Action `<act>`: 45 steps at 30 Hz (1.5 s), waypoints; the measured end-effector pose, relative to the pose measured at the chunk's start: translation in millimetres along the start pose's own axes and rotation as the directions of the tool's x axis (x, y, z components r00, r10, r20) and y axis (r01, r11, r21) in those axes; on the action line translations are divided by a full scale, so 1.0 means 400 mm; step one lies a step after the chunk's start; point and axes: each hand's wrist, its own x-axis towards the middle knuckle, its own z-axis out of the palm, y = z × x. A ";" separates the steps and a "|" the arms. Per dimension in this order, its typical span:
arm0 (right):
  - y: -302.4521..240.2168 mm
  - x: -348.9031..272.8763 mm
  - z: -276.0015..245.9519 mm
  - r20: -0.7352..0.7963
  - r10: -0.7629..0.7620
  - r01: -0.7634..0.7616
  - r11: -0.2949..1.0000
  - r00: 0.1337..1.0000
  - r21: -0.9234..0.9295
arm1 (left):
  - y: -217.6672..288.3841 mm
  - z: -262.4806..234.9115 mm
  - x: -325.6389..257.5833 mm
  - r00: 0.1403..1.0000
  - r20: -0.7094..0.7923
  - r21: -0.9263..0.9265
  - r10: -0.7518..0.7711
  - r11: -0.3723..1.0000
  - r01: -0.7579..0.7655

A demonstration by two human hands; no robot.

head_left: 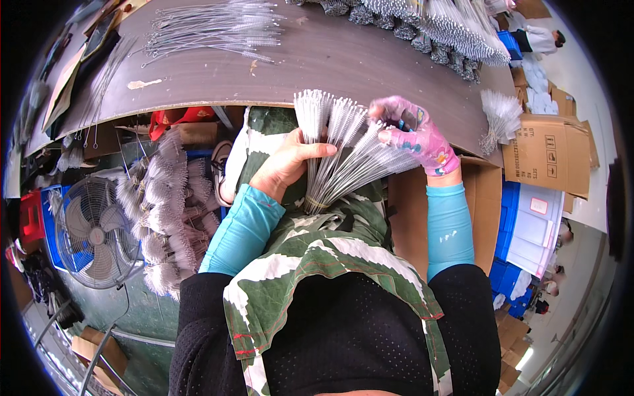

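Note:
On my lap, a fanned bundle of thin wire cleaning brushes (pixel 343 148) with white bristle heads points away from me. Its wire ends gather at a yellowish tie near my waist. My bare left hand (pixel 284 158) is closed round the left part of the bundle, thumb laid across the stems. My right hand (pixel 413 132), in a pink patterned glove, is over the bristle tips at the right of the fan. Its thumb and curled fingers stand apart, and I see no brush gripped between them.
Across the table (pixel 317 59) lie loose brushes (pixel 211 30) and a large stack of bundles (pixel 422 30). Another bundle (pixel 500 115) sits at its right edge. Hanging brush bundles (pixel 173 204) and a fan (pixel 99 231) are to my left. Cardboard boxes (pixel 548 155) stand right.

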 end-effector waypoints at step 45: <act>0.000 0.002 0.029 -0.097 0.039 -0.044 0.998 0.995 -0.053 | -0.011 0.036 -0.003 0.999 0.035 0.100 0.004 0.995 -0.007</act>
